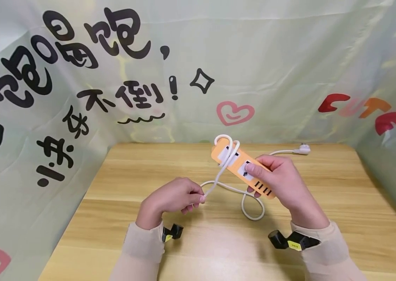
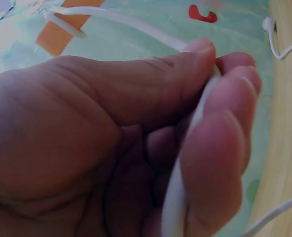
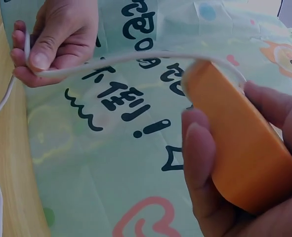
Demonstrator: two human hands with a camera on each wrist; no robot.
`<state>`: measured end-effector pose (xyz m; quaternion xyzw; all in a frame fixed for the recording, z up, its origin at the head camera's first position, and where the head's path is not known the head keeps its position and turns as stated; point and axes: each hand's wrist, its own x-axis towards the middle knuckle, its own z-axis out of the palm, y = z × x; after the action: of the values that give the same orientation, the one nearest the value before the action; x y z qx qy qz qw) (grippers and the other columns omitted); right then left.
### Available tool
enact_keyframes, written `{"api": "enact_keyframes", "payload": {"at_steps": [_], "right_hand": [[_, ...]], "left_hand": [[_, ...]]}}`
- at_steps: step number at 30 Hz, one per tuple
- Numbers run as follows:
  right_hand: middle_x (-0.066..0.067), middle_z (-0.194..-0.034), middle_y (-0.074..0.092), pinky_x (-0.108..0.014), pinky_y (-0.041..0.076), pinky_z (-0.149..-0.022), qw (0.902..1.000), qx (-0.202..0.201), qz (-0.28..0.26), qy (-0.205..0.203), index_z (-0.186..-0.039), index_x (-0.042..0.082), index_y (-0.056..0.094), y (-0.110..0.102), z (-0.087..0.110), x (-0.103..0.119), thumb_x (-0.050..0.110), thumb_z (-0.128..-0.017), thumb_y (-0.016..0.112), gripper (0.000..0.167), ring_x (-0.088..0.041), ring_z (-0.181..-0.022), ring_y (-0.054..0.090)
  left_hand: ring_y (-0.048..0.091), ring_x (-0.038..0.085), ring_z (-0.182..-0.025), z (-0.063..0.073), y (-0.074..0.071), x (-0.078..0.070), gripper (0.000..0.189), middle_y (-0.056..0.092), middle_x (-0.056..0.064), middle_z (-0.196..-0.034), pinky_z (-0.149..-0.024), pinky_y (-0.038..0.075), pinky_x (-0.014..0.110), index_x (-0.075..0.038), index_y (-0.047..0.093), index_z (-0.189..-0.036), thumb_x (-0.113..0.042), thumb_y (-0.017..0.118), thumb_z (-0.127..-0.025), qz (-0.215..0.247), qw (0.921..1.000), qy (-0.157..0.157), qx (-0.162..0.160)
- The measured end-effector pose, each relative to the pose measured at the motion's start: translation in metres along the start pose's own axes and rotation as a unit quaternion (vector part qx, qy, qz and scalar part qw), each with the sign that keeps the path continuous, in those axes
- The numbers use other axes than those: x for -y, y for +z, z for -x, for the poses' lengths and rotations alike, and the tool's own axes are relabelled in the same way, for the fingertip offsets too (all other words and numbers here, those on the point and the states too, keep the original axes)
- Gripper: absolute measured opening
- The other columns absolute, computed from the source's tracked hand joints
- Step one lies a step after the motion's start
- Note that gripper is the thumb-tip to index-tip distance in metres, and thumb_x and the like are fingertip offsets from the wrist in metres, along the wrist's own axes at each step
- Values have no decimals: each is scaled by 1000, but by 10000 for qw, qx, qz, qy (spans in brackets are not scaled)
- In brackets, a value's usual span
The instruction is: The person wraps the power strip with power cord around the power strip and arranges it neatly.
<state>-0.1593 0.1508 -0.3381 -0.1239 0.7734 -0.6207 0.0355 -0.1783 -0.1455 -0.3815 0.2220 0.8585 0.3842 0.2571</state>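
My right hand [image 1: 283, 179] grips an orange power strip [image 1: 231, 164] by its near end, thumb on the white socket face. The strip is held tilted above the table, its far end up and to the left. A white cord [image 1: 217, 175] loops over that far end and runs down to my left hand [image 1: 178, 197], which pinches it between thumb and fingers. In the left wrist view the cord [image 2: 174, 202] passes across the curled fingers. The right wrist view shows the strip's plain orange back [image 3: 249, 143] between thumb and fingers.
Beyond the left hand the cord lies on the wooden table [image 1: 120, 234] with a small loop [image 1: 254, 218] near the middle. Its white plug [image 1: 303, 149] rests at the back right. A printed cloth [image 1: 282, 70] with lettering and hearts encloses the table's back and sides.
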Motion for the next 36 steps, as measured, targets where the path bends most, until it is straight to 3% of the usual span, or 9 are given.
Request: {"api": "enact_keyframes", "payload": {"at_steps": [5, 8, 14, 18, 23, 29, 36], "right_hand": [[-16, -71, 71, -40, 58, -48, 9975, 695, -5, 158, -98, -2, 72, -3, 1, 0, 20, -103, 71, 23, -28, -53, 69], [-13, -71, 71, -39, 58, -49, 9926, 1189, 46, 235, -98, -4, 70, -5, 1, 0, 20, -103, 70, 24, -27, -54, 70], [-10, -74, 70, -40, 59, -49, 9743, 2247, 141, 110, -94, -3, 68, -6, 3, -2, 16, -103, 69, 21, -22, -54, 69], [-7, -73, 69, -37, 58, -49, 9626, 2708, 126, 35, -89, -1, 68, -4, 4, -3, 14, -102, 70, 20, -17, -54, 68], [4, -69, 63, -26, 51, -48, 9511, 2974, 799, -253, -84, 10, 70, 0, 5, -5, 20, -99, 76, 19, -5, -52, 58], [14, -63, 49, -19, 35, -50, 9354, 3032, 1766, -436, -75, 21, 68, 10, 4, -7, 37, -93, 81, 28, 1, -53, 39], [16, -59, 47, -21, 36, -49, 9248, 2828, 2530, -257, -69, 25, 62, 22, 4, -11, 50, -89, 82, 38, 0, -51, 40]], "left_hand": [[54, 10, -54, -2, 1, 0, 26, 61, -1, -66, -58, 50, 27, -18, 71, -81, -18, 65, -106, -444, 9989, 116, 84], [53, 8, -54, -3, 1, 0, 24, 59, -5, -66, -58, 47, 26, -21, 70, -84, -20, 64, -107, -839, 9962, 219, -45], [52, 7, -55, -3, 0, 0, 18, 55, -7, -65, -57, 45, 26, -20, 70, -91, -25, 64, -107, -1129, 9925, 248, -406], [53, 7, -56, -2, 0, -2, 16, 58, -8, -67, -58, 49, 27, -20, 69, -93, -21, 62, -107, -1307, 9884, 383, -665], [52, 7, -65, 0, -3, -7, 15, 62, -10, -77, -65, 47, 27, -22, 70, -92, -19, 64, -105, -1427, 9816, 651, -1093], [49, 7, -64, 4, -4, -14, 16, 59, -11, -74, -65, 45, 28, -23, 69, -90, -28, 68, -105, -1246, 9807, 635, -1367], [48, 7, -63, 10, -2, -21, 16, 56, -10, -72, -64, 45, 28, -22, 67, -88, -28, 70, -103, -1139, 9781, 579, -1645]]}}
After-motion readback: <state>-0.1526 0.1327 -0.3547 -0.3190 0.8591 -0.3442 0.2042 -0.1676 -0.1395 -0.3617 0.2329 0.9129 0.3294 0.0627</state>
